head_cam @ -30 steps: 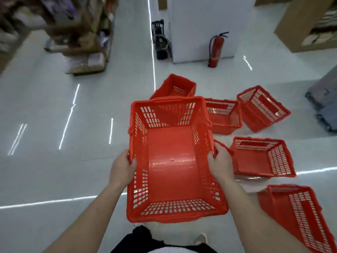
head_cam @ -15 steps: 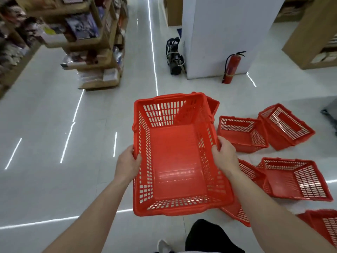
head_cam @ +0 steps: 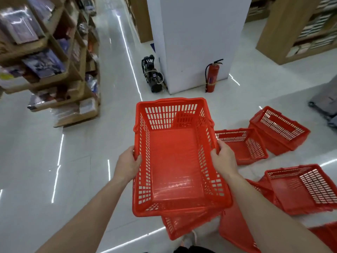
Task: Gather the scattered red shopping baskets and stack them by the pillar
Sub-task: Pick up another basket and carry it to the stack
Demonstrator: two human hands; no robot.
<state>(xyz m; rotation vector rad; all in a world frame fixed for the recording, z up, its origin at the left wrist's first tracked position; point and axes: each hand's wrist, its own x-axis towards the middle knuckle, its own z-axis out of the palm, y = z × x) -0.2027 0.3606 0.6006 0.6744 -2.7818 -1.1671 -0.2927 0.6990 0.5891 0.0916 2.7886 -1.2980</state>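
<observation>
I carry a red shopping basket in front of me, open side up. My left hand grips its left rim and my right hand grips its right rim. The white pillar stands straight ahead. Several more red baskets lie scattered on the floor to my right: one upright, one tipped behind it, one on its side, and others partly hidden under the held basket.
A red fire extinguisher and a black machine stand at the pillar's base. Wooden shelving with goods lines the left side, and more shelves stand at the far right. A grey object sits at the right edge.
I have moved forward toward the pillar with the basket held in both hands; the pillar appears closer and the scattered baskets have shifted to my right and beneath me.
</observation>
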